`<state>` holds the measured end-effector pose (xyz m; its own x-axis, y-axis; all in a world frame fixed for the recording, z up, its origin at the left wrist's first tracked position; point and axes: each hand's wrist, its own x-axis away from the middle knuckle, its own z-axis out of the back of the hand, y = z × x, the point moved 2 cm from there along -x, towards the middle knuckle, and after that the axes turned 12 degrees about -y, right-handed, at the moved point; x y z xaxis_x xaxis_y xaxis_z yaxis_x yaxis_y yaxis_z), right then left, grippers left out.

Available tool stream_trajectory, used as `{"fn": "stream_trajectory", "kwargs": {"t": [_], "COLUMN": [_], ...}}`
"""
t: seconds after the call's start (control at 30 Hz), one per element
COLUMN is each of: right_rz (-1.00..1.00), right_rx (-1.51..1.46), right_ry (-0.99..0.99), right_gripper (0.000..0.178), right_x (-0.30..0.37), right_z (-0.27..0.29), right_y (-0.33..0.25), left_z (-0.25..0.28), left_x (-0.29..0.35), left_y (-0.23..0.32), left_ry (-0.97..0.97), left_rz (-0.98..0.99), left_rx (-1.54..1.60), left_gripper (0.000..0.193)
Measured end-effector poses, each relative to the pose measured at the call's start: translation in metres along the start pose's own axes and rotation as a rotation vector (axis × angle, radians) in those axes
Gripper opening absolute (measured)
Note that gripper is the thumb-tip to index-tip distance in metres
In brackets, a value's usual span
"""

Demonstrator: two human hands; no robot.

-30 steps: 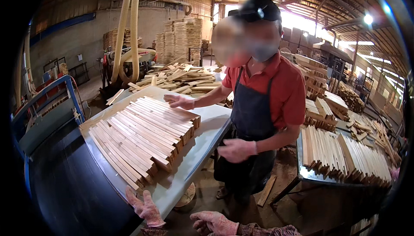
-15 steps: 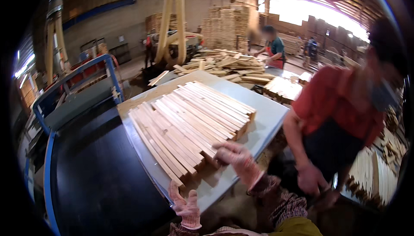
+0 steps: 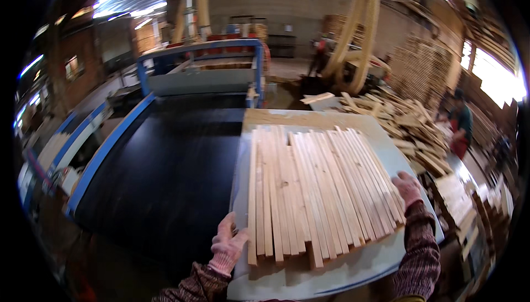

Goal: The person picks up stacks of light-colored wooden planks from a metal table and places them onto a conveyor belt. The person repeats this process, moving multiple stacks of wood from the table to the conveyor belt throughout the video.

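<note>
A row of pale wooden strips (image 3: 326, 186) lies side by side on a light board-topped table (image 3: 353, 277), their near ends uneven. My left hand (image 3: 225, 242), in a pinkish work glove, is at the row's left edge near its front corner. Its thumb and fingers are apart, and nothing is held. On the opposite side, my right hand (image 3: 408, 187), gloved alike, rests by the row's right edge with its fingers loosely bent. Whether those fingertips press on the outermost strip, I cannot tell.
A black conveyor belt (image 3: 165, 164) with a blue frame (image 3: 113, 150) runs along the table's left side. Beyond the table's far right lies a heap of loose wood pieces (image 3: 406, 122). Another person (image 3: 461, 125) stands at the far right, near stacked boards (image 3: 419, 67).
My view has swung left, and the nearby co-worker in red is out of sight. My right hand has moved from the strips' near ends to the row's right side; my left is along the left edge.
</note>
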<state>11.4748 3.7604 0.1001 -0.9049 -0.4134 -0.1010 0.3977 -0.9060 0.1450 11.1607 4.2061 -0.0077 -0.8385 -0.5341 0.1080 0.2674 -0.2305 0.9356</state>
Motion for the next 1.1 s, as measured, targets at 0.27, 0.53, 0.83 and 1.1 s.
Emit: {"fn": "stream_trajectory", "kwargs": {"t": [0.27,0.53,0.83,1.1], "right_rz": [-0.115,-0.252,-0.436,0.514], "right_rx": [-0.656,-0.376,-0.475,0.417], "right_ry": [-0.348,-0.344,-0.300,-0.087], "right_gripper": [0.054,0.067,0.071,0.038], "right_x": [-0.064,-0.073,-0.031,0.038], "right_z": [-0.064,-0.081,-0.059,-0.092], "right_y": [0.037,0.021,-0.016,-0.037], "left_z": [-0.014,-0.032,-0.004,0.052], "left_x": [-0.014,-0.014,-0.012,0.020], "left_y": [0.035,0.035,0.028,0.001], "left_ry": [-0.214,-0.219,-0.161,-0.201], "left_rz": [-0.013,0.039,0.016,0.173], "left_rx": [-0.158,-0.224,-0.278,-0.231], "left_gripper": [0.081,0.090,0.086,0.078]}}
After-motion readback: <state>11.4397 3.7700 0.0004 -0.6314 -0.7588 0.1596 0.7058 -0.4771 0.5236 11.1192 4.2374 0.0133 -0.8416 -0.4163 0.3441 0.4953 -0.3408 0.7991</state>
